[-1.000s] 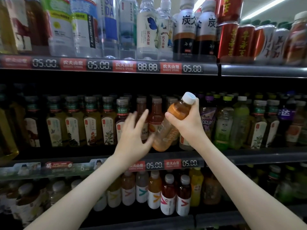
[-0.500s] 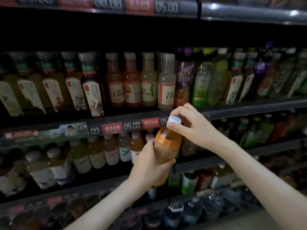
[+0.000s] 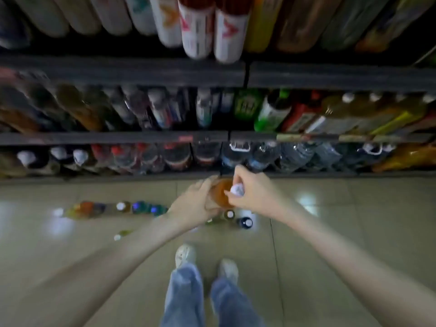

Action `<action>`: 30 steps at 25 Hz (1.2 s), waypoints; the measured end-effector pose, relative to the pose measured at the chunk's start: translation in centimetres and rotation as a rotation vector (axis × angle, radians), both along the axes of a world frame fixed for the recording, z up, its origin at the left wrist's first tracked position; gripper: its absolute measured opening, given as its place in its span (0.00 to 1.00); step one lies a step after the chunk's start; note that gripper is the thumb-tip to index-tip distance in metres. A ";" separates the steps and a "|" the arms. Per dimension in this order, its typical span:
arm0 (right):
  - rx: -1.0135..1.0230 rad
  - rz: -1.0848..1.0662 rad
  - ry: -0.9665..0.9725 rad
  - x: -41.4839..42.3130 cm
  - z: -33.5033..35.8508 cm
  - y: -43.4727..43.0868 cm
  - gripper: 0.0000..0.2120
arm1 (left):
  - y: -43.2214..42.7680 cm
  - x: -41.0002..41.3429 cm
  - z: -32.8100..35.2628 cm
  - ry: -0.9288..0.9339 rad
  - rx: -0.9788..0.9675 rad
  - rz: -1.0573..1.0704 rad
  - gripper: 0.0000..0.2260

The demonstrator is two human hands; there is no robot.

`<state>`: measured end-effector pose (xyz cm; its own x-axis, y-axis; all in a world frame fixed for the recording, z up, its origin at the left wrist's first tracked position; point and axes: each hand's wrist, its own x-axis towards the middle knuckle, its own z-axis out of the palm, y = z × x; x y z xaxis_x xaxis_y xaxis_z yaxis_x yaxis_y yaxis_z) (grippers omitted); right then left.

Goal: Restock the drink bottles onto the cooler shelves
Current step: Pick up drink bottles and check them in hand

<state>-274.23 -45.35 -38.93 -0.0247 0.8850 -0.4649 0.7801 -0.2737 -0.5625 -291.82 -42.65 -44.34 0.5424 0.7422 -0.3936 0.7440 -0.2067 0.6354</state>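
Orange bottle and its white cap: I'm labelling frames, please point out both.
orange bottle [image 3: 220,193], head view, on its orange shoulder.
white cap [image 3: 236,190], head view, on the cap's top.

An orange drink bottle [image 3: 219,195] with a white cap [image 3: 236,189] shows against a glossy beige tiled floor [image 3: 342,232] crossed by thin dark grout lines and pale light reflections. Light blue jeans [image 3: 184,296] fall over off-white shoes [image 3: 185,254], and the floor bottles [image 3: 139,207] show orange, amber and blue. Above, dark grey shelf rails [image 3: 118,72] frame white labels [image 3: 197,31] with red marks, a yellow bottle [image 3: 259,27] and a bright green bottle [image 3: 269,116].
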 end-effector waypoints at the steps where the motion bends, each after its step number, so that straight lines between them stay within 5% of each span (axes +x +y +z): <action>1: -0.048 0.006 -0.011 -0.2 -4.3 -1.1 0.13 | -1.1 -0.1 -2.8 0.048 -0.037 -0.011 0.37; 6: -0.243 -0.022 -0.083 -0.2 -25.8 -6.1 0.13 | -5.6 -2.5 -18.7 0.200 -0.139 -0.012 0.30; 10: -0.391 -0.057 -0.072 -0.8 -42.0 -9.7 0.27 | -7.9 -4.8 -31.5 0.234 -0.146 -0.030 0.25; 16: -0.318 -0.334 -0.087 -3.1 -57.4 -12.7 0.15 | -9.9 -7.3 -45.6 0.277 0.142 -0.138 0.21; 24: -0.404 -0.208 -0.269 -4.4 -59.6 -12.1 0.23 | -9.0 -7.0 -48.4 0.473 0.056 -0.119 0.15; 30: -0.263 -0.235 -0.228 -1.8 -43.0 -9.8 0.25 | -3.9 -2.1 -33.7 0.375 0.027 0.002 0.16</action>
